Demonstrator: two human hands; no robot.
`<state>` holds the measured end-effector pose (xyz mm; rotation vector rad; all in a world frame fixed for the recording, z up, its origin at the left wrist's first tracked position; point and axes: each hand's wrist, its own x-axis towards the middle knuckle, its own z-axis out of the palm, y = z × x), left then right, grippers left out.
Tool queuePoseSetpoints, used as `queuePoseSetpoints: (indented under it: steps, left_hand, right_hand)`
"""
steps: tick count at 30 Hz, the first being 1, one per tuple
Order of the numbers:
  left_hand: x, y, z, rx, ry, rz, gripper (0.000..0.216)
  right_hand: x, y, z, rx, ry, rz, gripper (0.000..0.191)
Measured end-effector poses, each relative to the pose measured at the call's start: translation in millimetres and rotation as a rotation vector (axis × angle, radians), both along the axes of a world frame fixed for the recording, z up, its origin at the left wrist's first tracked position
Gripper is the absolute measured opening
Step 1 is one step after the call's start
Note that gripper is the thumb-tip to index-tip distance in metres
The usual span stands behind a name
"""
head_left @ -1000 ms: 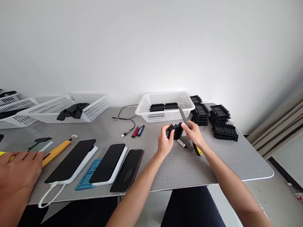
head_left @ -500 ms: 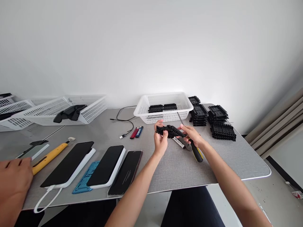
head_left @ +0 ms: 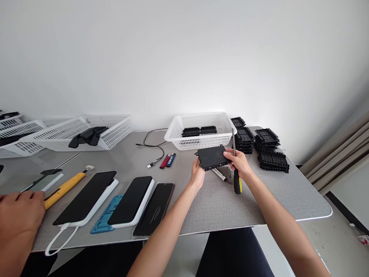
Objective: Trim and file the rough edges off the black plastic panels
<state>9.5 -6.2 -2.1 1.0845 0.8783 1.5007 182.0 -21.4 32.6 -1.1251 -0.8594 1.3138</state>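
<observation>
A black plastic panel [head_left: 212, 157] with toothed edges is raised over the table, its smooth flat face toward me. My left hand [head_left: 198, 173] grips its left lower edge from beneath, the fingers partly hidden behind it. My right hand [head_left: 238, 161] pinches the panel's right end with the thumb on its face. That same hand also holds a flat-bladed hand tool with a black-and-yellow handle [head_left: 237, 182], blade upward; it looks like a file. Below the panel lie a white marker [head_left: 219, 174] and a grey item [head_left: 227, 173], partly covered.
A white basket [head_left: 201, 143] behind holds similar panels; stacks of them [head_left: 273, 161] stand at right. Phones [head_left: 131, 200], a cable [head_left: 155, 146], and red and blue sticks [head_left: 164, 161] lie leftward. Another person's hand [head_left: 21, 215] is at far left beside a yellow tool [head_left: 65, 189].
The panel has turned from nearly edge-on to showing its smooth face. The tool in my right hand has swung from slanted to nearly upright and sits beside the panel's right end.
</observation>
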Motion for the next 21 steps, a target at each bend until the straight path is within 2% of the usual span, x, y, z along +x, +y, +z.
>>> queuePoseSetpoints:
  steps: [2, 4, 8, 10, 13, 16, 21]
  left_hand:
    - [-2, 1, 3.6, -0.079, -0.138, -0.065, 0.028]
    - [-5, 0, 10.1, -0.090, -0.207, -0.097, 0.031]
    - [-4, -3, 18.0, -0.037, -0.043, -0.096, 0.039]
    - [-1, -5, 16.2, 0.005, 0.061, -0.058, 0.044]
    - [2, -4, 10.0, 0.015, 0.097, -0.024, 0.051]
    - [1, -3, 4.9, -0.011, 0.053, -0.019, 0.045]
    - [-1, -1, 2.1, -0.003, 0.002, 0.015, 0.036]
  right_hand:
    - [1, 2, -2.3, 0.030, -0.057, -0.083, 0.043]
    - [2, 2, -3.8, 0.054, -0.084, -0.127, 0.043]
    - [1, 2, -6.0, 0.120, -0.212, -0.186, 0.042]
    - [-1, 2, -7.6, 0.157, -0.314, -0.203, 0.041]
    - [-3, 1, -9.7, 0.206, -0.417, -0.207, 0.042]
    - [-5, 0, -9.5, 0.267, -0.478, -0.185, 0.041]
    - [-1, -3, -1.5, 0.276, -0.551, -0.204, 0.046]
